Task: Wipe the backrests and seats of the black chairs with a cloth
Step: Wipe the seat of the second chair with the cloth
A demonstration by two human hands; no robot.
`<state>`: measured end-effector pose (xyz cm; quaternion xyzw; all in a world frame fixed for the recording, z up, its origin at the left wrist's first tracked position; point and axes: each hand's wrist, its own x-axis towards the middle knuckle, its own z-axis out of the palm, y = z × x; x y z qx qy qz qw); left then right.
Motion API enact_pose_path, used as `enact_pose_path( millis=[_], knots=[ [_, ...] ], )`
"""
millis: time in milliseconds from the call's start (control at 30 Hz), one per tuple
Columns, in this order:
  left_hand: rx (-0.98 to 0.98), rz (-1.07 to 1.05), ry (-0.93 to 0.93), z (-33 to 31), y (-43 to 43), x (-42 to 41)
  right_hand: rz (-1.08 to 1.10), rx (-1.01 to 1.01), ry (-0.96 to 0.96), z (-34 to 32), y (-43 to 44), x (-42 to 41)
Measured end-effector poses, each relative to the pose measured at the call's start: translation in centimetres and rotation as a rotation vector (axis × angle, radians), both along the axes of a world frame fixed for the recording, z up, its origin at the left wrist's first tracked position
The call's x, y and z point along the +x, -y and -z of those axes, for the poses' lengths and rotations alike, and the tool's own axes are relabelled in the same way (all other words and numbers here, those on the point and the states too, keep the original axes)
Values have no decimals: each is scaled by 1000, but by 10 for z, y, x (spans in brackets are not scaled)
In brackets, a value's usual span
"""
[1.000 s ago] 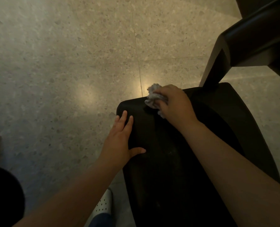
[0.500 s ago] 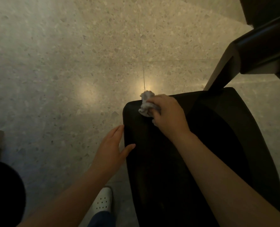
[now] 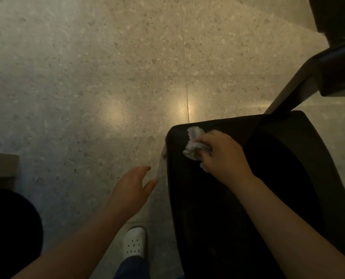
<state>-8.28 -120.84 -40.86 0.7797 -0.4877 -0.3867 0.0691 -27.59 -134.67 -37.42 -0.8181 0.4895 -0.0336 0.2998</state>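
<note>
A person's right hand (image 3: 224,156) clutches a crumpled pale-grey cloth (image 3: 193,143), which has slid from the rim to just inside the far corner of a black, dark-rimmed chair (image 3: 218,218). The left hand (image 3: 131,188), flat on that chair's edge a second ago, now hangs released, fingers relaxed, over the speckled stone floor (image 3: 87,77), suggesting this surface is nearly finished.

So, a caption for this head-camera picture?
Right hand presses a crumpled cloth on the black chair; left hand hovers beside it.
</note>
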Motion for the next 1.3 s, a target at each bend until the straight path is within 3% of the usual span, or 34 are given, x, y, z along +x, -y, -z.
enact_pose_path(
  millis=[200,367,500,733,1000,1133,1300],
  knots=[
    [36,-10,22,1,-12,9,-77,-77,32,28,21,70],
    [66,0,31,1,-24,19,-70,-95,74,30,-29,36],
    [81,-6,21,2,-28,22,-62,-34,-26,16,-63,2],
    [73,-17,27,3,-30,22,36,-160,-61,28,-30,54],
    [93,-22,46,-2,-37,32,64,-61,-76,21,-91,23],
    [106,-28,39,-3,-39,30,57,-178,-54,16,-50,51],
    [99,-35,34,-2,-42,30,52,-208,-221,34,-1,86]
  ],
)
